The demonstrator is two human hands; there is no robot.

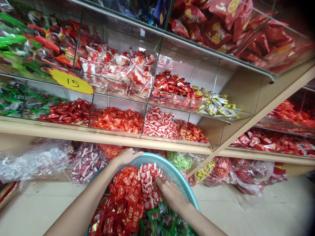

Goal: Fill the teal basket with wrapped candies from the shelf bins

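A teal plastic basket is in front of me, filled with wrapped candies. My left hand grips its far rim, with the fingers along the edge. Inside, my right hand rests curled at the red-and-white wrapped candies; its fingertips are partly hidden, so what lies in them does not show. Orange-red wrapped candies lie left of it, darker red candies nearer to me, and green-wrapped candies just below my right wrist.
Beyond the basket stands a candy shelf with a wooden edge and clear dividers. One bin holds red-and-white candies, another orange-red ones. A yellow price tag reads 15. Bagged candies sit under the shelf on the tiled floor.
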